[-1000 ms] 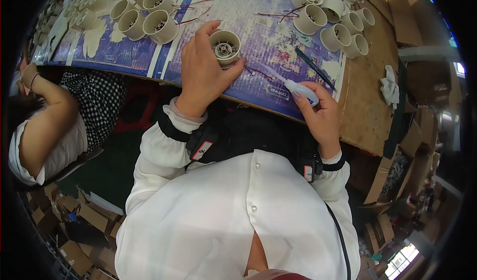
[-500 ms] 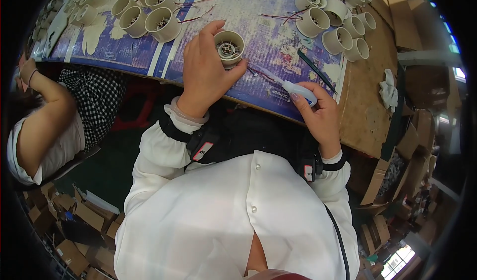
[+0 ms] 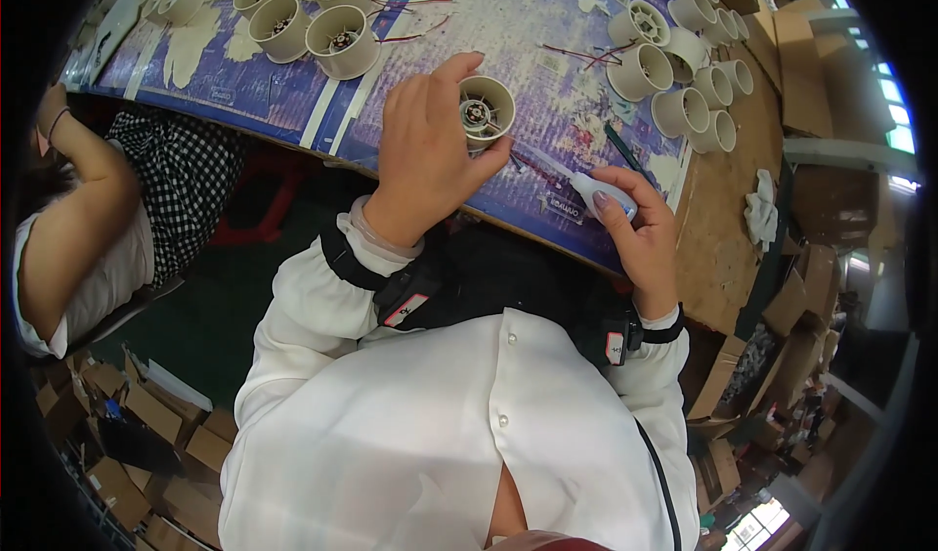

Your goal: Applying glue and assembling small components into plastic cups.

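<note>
My left hand (image 3: pixel 422 155) is closed round a cream cylindrical plastic housing (image 3: pixel 503 97), thumb and forefinger on opposite sides of its wall. Its open end is tipped up toward me, showing a small motor (image 3: pixel 479 114) among spokes inside. In my right hand (image 3: pixel 647 231) is a pale squeeze bottle (image 3: pixel 599 193) with a long thin nozzle (image 3: pixel 547 160). The nozzle points left, its tip close to the lower right of the housing near my left thumb. Whether the tip touches the housing, I cannot tell. Thin red and dark wires (image 3: pixel 532 168) show beneath the nozzle.
Similar housings (image 3: pixel 344 58) with red wires stand at the back left, more (image 3: pixel 640 72) at the back right. A dark green slim tool (image 3: pixel 627 150) lies right of the bottle. A crumpled white cloth (image 3: pixel 761 209) is at the right edge. Another person's arm (image 3: pixel 98 194) is at left.
The whole view has shifted, so the table and its things appear farther right. My hands keep the same grips on the housing and squeeze bottle, with the nozzle still close to the housing.
</note>
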`<state>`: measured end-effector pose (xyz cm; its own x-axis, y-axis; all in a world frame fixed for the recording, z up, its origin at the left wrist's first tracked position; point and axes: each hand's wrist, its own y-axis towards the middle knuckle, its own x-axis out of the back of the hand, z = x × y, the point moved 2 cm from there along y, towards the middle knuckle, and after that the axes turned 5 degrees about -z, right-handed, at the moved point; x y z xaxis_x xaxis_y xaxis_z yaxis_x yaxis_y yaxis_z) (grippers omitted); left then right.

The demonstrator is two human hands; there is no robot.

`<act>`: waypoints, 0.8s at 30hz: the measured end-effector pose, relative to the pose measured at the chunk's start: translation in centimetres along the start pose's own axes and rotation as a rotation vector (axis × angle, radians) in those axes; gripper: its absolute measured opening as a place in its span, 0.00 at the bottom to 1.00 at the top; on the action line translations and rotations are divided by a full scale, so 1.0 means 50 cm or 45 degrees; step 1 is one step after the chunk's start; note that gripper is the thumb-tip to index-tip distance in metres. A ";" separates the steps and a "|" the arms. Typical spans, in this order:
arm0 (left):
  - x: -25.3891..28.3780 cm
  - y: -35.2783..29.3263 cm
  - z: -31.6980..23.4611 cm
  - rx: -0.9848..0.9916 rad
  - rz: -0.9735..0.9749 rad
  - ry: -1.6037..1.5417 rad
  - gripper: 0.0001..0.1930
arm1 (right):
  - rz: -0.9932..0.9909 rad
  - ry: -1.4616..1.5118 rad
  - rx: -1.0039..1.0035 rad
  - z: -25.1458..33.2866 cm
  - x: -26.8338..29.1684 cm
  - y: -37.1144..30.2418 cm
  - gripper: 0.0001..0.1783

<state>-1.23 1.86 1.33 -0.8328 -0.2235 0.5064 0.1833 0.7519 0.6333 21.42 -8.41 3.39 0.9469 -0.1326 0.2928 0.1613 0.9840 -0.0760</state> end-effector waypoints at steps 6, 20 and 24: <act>-0.001 0.002 0.003 -0.016 -0.030 -0.035 0.37 | 0.002 0.093 -0.171 0.017 0.000 0.009 0.17; 0.000 -0.001 0.007 0.045 0.076 -0.007 0.37 | 0.026 0.203 -0.165 0.021 0.012 0.001 0.30; 0.001 -0.002 0.006 0.055 0.086 0.005 0.37 | -0.011 0.165 -0.227 0.030 0.001 -0.002 0.29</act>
<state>-1.45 1.98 1.11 -0.8172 -0.1736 0.5497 0.2163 0.7915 0.5716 21.05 -8.34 4.84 0.9713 -0.1665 0.1697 0.2052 0.9476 -0.2449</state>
